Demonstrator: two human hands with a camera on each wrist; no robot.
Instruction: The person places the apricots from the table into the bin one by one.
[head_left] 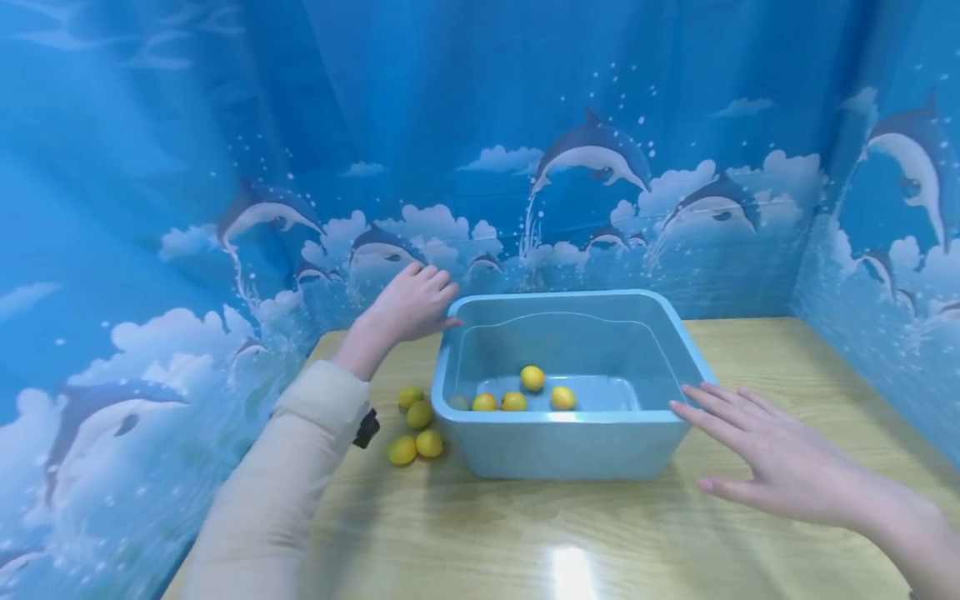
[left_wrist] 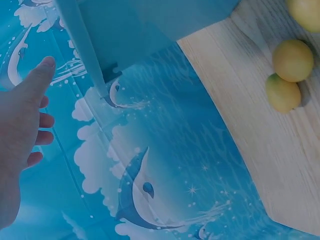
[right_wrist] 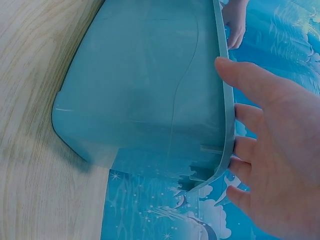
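Observation:
A light blue plastic bin [head_left: 555, 448] stands on the table, several small round yellow fruits [head_left: 563, 398] on its floor. More fruits [head_left: 419, 414], some greenish, lie in a group outside its left wall. My left hand [head_left: 417, 302] hovers near the bin's back left corner, palm down. In the left wrist view that hand [left_wrist: 22, 115] has its thumb extended and fingers loosely bent, with nothing visible in them. At the right rim, my right hand [head_left: 772, 454] spreads straight fingers. The right wrist view shows its fingertips [right_wrist: 240, 170] at the rim; contact is hard to tell.
The bin stands on a light wood-grain table [head_left: 480, 542]. A blue curtain [head_left: 420, 108] printed with dolphins and clouds hangs behind the table and along both sides. A small black object [head_left: 367, 428] shows at the left sleeve cuff.

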